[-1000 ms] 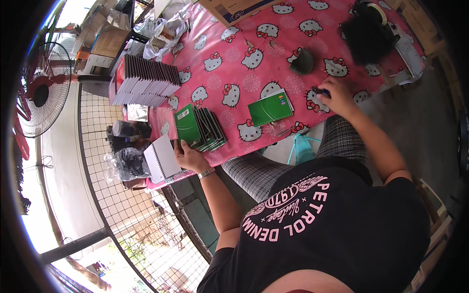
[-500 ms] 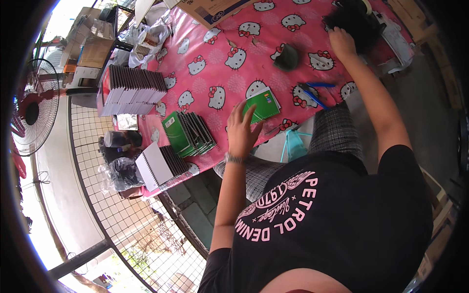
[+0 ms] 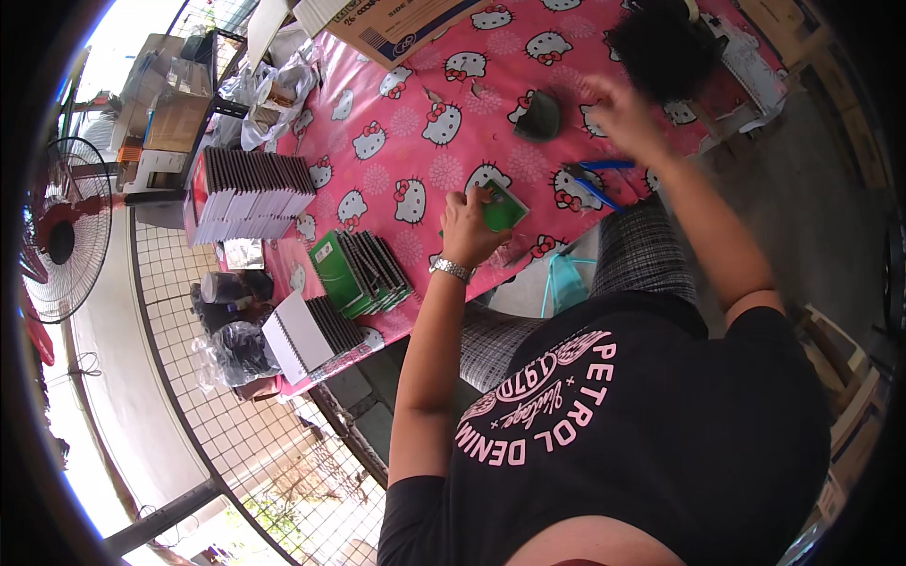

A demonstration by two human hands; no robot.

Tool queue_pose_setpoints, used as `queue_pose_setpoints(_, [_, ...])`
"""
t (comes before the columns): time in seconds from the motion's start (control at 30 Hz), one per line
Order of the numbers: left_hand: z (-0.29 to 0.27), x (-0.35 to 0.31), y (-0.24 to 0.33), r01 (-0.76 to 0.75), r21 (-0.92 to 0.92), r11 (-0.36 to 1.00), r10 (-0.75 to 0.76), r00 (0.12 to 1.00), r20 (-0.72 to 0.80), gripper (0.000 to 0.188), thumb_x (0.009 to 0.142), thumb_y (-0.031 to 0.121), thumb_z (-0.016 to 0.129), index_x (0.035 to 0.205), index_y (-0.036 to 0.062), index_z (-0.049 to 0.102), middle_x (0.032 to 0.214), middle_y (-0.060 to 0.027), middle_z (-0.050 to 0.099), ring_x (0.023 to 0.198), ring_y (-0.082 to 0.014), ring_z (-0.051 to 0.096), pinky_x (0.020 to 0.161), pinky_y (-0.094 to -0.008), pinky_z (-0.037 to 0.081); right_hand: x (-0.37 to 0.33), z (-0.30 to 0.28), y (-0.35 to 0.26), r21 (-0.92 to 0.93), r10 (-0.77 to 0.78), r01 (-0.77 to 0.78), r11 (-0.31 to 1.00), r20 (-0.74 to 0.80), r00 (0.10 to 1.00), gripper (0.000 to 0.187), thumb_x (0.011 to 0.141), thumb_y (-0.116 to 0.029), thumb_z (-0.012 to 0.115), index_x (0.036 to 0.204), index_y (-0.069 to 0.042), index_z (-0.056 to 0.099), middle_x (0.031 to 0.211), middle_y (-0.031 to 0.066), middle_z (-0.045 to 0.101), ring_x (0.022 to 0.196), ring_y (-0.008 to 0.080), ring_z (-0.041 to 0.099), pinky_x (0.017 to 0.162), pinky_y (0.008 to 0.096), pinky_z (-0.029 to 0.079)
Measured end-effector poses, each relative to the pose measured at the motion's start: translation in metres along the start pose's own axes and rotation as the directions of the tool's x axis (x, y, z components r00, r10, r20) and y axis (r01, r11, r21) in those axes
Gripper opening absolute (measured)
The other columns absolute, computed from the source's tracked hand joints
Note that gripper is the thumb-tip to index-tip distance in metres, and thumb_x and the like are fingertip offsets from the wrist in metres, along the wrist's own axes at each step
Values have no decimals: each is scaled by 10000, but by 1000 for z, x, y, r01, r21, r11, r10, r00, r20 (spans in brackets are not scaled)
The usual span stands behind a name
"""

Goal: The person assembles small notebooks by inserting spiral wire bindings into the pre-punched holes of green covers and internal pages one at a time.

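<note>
A small green notebook (image 3: 506,209) lies near the table's front edge. My left hand (image 3: 469,229) is on its left part, fingers bent over the cover and gripping it. The hand hides much of the notebook. My right hand (image 3: 620,121) is above the table, to the right of a dark green cup-like object (image 3: 538,117). Motion smears its fingers, so whether it holds anything is unclear. Beyond it sits a black, bristly-looking bundle (image 3: 663,55). Pliers with blue handles (image 3: 602,179) rest on the table between my right hand and my lap.
On the left stand a stack of green notebooks (image 3: 345,274), white-paged spiral notebooks (image 3: 300,332) and a tall notebook pile (image 3: 247,193). A cardboard box (image 3: 401,28) is at the back. A pink patterned cloth (image 3: 406,151) covers the table; a fan (image 3: 62,241) stands far left.
My right hand has left the black bundle and come nearer, to the left. My left hand has closed down onto the green notebook. The whole view has shifted slightly.
</note>
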State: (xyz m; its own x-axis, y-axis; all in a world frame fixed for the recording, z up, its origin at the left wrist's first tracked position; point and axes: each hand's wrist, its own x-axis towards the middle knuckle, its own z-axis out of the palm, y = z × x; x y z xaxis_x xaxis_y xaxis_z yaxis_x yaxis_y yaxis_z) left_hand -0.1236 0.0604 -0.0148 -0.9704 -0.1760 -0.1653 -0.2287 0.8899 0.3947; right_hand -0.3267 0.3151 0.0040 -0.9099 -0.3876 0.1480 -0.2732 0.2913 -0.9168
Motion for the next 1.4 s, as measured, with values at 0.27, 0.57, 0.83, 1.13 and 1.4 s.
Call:
queue_pose_setpoints(0.27, [-50, -27, -31, 301, -870, 390, 287, 858, 426, 545, 784, 220, 757, 1217, 93, 452, 1200, -53, 494, 1021, -200, 501, 952, -355, 437, -66, 93, -70, 243, -540, 482, 842, 396, 743, 424, 777, -40, 720, 1190, -118, 657, 1072, 94, 679, 958, 259, 668, 791, 332, 528])
queue_pose_setpoints(0.57, [-53, -40, -26, -92, -197, 976, 81, 995, -61, 327, 847, 91, 631, 1166, 25, 607, 1032, -149, 680, 967, -391, 637, 899, -476, 489, -82, 160, -42, 183, 16, -103, 978, 424, 906, 198, 829, -122, 738, 1013, -55, 710, 776, 125, 691, 698, 201, 675, 638, 349, 504])
queue_pose_setpoints(0.83, [10, -40, -1, 30, 253, 967, 104, 859, -501, 264, 887, 106, 581, 1148, 69, 567, 1057, -110, 619, 1062, -310, 570, 1029, -487, 368, -121, 175, -40, 460, 17, -209, 863, 387, 922, 764, 974, -352, 594, 1521, 58, 253, 1555, 227, 341, 1464, 275, 307, 1180, 367, 245])
queue_pose_setpoints(1.13, [1, -50, -19, -103, 243, 965, 207, 865, -457, 181, 920, 149, 598, 1087, 82, 577, 1025, -97, 625, 998, -304, 580, 959, -466, 404, -74, 125, -36, 179, -340, 290, 940, 433, 835, 313, 995, -282, 575, 1255, -127, 652, 1085, 132, 667, 981, 321, 656, 822, 404, 526])
queue_pose_setpoints(1.4, [1, -54, -11, -109, 204, 973, 193, 869, -455, 193, 912, 203, 625, 1068, 99, 578, 1021, -102, 620, 991, -315, 572, 971, -477, 391, -60, 120, -39, 96, -456, 466, 879, 451, 767, 234, 876, -134, 678, 1106, -134, 724, 927, 95, 627, 854, 294, 646, 759, 396, 526])
